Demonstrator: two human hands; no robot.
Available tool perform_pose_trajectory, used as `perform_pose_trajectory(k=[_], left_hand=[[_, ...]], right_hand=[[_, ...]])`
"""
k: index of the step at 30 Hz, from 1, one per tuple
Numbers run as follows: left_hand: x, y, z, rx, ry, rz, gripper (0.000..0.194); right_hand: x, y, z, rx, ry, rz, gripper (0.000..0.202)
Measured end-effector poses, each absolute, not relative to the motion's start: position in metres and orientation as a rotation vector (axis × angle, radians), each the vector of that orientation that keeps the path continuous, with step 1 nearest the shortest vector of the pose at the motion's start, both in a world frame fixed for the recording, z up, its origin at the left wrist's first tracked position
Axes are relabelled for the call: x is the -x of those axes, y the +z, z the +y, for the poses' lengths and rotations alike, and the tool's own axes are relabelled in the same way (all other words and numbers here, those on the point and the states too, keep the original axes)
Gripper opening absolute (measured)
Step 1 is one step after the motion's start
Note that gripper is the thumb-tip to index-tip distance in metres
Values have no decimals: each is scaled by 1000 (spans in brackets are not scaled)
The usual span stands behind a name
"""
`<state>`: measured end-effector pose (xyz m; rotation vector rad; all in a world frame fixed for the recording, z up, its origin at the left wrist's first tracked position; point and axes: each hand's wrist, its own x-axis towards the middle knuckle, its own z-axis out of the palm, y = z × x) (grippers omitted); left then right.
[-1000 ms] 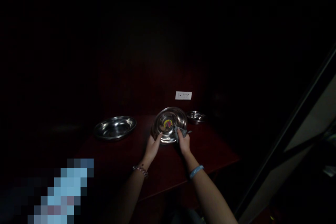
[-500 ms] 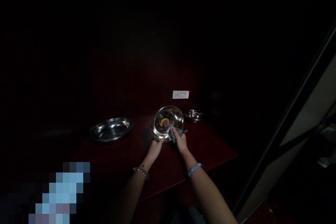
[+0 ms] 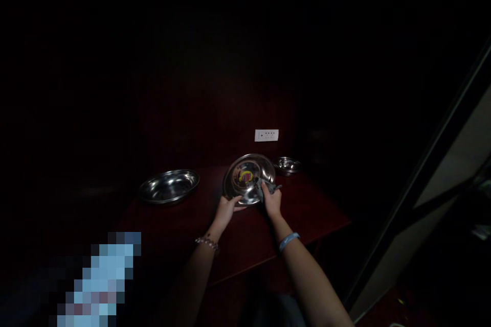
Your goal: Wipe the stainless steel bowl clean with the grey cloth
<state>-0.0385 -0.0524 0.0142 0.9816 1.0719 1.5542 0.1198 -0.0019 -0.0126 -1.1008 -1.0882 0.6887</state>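
A shiny round metal basin [image 3: 235, 184] with a yellow and red label inside is tilted up over the dark red table [image 3: 245, 245]. My left hand [image 3: 226, 210] grips its lower left rim, thumb on the inner side and fingers underneath. In my right hand [image 3: 273, 202] a grey cloth [image 3: 261, 191] is bunched and pressed to the basin's lower right side. Fingers of the right hand are partly hidden by the cloth.
Left on the table stands a larger metal basin [image 3: 169, 187]. A smaller metal bowl [image 3: 287, 165] sits at the back right. White wall socket [image 3: 266, 135] above the table. A dark-framed panel [image 3: 418, 184] runs along the right. A blurred-out patch covers the lower left.
The basin has turned slightly and its inner face looks flatter to view. My right hand with the cloth has moved a little right along its side. The whole view has shifted slightly.
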Motion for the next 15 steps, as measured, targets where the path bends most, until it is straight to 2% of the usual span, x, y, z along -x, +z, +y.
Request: perform_pose_trajectory(k=[4, 9, 15], left_hand=[[39, 12, -53, -960, 1569, 1164, 43], [36, 1, -48, -1156, 1683, 1230, 34], [30, -14, -42, -1324, 1643, 1168, 49]], right_hand=[[-119, -11, -8, 1173, 598, -1148, 43], [-118, -9, -11, 1235, 650, -1121, 47], [-115, -11, -9, 1069, 813, -1019, 47]])
